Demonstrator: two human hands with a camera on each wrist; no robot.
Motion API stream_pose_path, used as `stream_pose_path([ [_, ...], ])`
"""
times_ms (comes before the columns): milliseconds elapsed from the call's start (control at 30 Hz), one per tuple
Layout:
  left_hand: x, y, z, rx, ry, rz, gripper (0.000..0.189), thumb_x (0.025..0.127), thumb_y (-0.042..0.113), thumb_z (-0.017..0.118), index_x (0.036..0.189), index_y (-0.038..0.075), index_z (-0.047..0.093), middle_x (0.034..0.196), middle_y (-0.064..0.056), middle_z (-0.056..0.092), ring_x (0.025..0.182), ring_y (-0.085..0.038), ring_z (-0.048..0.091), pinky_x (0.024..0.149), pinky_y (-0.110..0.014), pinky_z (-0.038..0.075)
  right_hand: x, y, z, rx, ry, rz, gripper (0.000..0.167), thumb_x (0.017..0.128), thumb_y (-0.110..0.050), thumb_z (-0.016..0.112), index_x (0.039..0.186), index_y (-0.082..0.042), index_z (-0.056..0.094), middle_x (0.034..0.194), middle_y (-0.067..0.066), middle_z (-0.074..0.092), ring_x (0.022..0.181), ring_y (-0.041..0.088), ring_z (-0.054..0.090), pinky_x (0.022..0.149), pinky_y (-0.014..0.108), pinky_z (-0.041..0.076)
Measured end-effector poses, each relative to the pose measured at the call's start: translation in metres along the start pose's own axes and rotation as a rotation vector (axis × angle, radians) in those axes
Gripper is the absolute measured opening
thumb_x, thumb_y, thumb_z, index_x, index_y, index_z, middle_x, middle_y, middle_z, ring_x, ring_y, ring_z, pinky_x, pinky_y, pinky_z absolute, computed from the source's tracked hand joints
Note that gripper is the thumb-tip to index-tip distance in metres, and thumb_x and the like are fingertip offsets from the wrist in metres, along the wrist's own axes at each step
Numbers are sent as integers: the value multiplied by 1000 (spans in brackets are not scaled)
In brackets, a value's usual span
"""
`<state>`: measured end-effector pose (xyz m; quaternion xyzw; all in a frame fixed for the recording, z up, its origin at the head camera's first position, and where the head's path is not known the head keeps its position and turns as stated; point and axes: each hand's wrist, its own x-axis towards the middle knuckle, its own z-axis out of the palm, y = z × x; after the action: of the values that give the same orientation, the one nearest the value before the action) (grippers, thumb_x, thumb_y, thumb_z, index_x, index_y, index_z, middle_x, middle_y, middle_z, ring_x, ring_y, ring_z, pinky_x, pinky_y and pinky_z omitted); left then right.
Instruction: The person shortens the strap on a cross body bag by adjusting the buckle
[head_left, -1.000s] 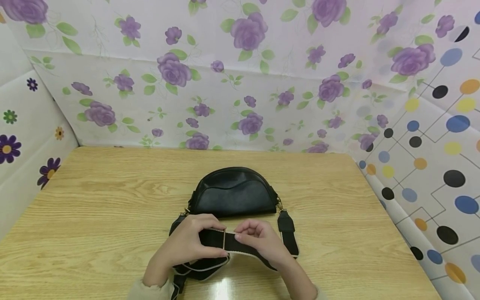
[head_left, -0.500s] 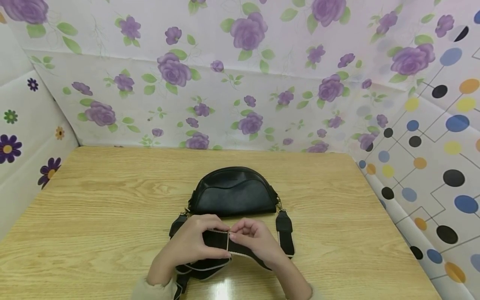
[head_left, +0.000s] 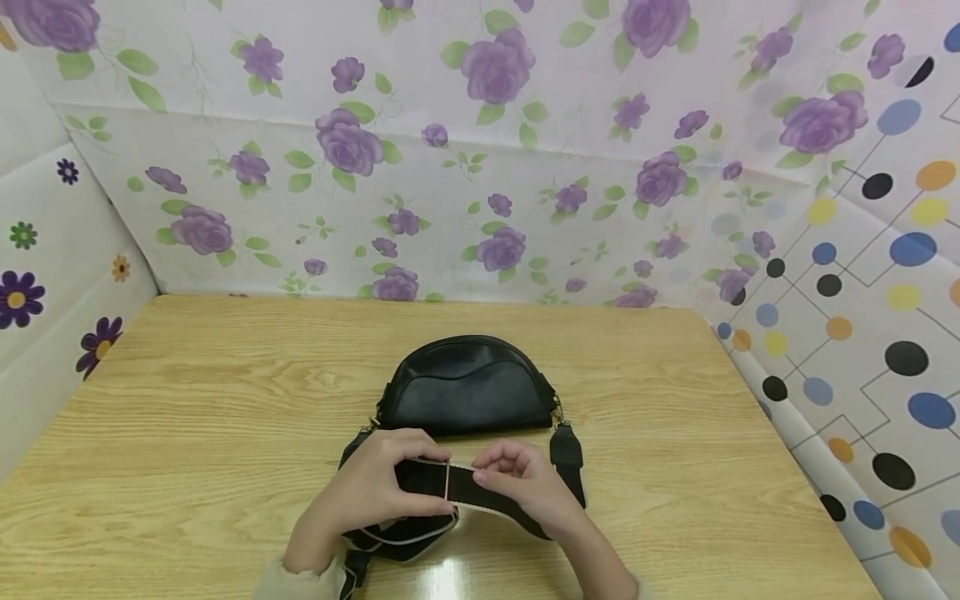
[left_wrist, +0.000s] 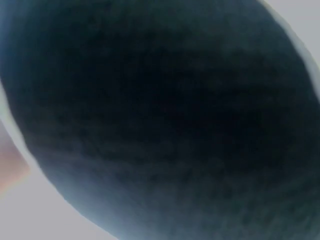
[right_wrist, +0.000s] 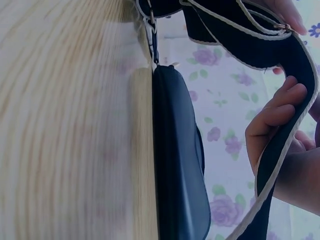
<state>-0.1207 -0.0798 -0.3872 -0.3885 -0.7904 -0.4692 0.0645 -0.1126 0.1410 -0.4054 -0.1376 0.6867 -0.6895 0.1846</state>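
Observation:
A black half-moon handbag point(head_left: 468, 387) lies on the table, its wide black strap point(head_left: 495, 496) with pale edges spread in front of it. My left hand point(head_left: 375, 483) holds the thin metal strap slider point(head_left: 447, 481) between thumb and fingers. Just right of the slider, my right hand point(head_left: 525, 483) pinches the strap's upper edge between thumb and forefinger. In the right wrist view, those fingers point(right_wrist: 285, 102) curl at the strap, with the slider at the top right. Black strap webbing point(left_wrist: 165, 120) nearly fills the left wrist view and hides the left hand's grip there.
A wood-grain table point(head_left: 225, 417) carries the bag. Strap folds point(head_left: 405, 533) lie under the left hand. Metal clips join the leather strap ends point(head_left: 566, 450) to the bag. Floral sheeting point(head_left: 480, 167) stands behind, with dotted sheeting point(head_left: 862, 350) on the right.
The hands came together at the slider half a second ago and are now slightly apart again. The strap's right-hand loop has drawn in a little to the left. The bag stays put.

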Motion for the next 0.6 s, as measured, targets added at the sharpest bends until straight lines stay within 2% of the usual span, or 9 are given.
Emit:
stream_pose_path([
  [267,-1,-1,0,-4,7,5,40,67,36,78,95,10,67,86,10,60,75,-4,55,63,-21,46,-1,1,-1,9,-6,-28,26,83,-3,60,95,18,52,80,-1,60,69,7,56,65,22,45],
  [600,0,0,2,-14,-2,-9,38,66,32,79,95,10,67,86,10,61,76,-4,55,65,-23,46,0,-2,2,11,2,-22,24,84,-3,60,93,17,53,77,-1,61,66,7,55,62,21,45],
])
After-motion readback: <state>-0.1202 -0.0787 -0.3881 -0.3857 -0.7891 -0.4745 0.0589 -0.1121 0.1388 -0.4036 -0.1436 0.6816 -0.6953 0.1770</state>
